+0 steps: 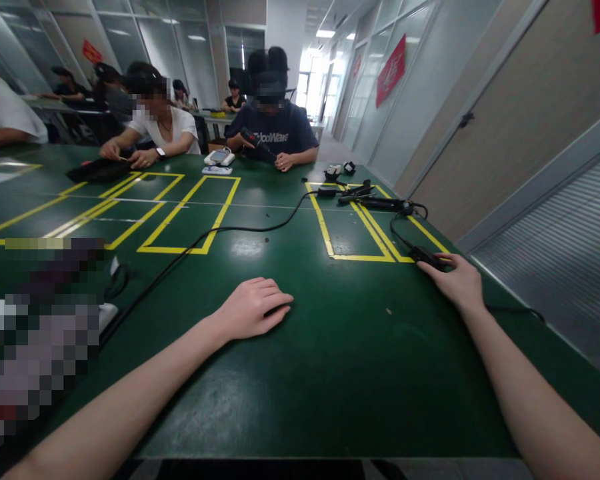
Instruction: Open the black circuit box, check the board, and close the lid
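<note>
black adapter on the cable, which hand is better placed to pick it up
Probably right: the right hand touches the black adapter; the left hand rests flat on the green table, apart from it.

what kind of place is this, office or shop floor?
Probably a shared assembly or training workroom: a long green work table marked with yellow tape rectangles, other people seated along it, glass partition walls behind. The right hand touches a black cabled box.

black adapter block point(426, 256) | lies flat on green table point(340, 360), near right edge | black cord point(395, 230) seemingly attached
</note>
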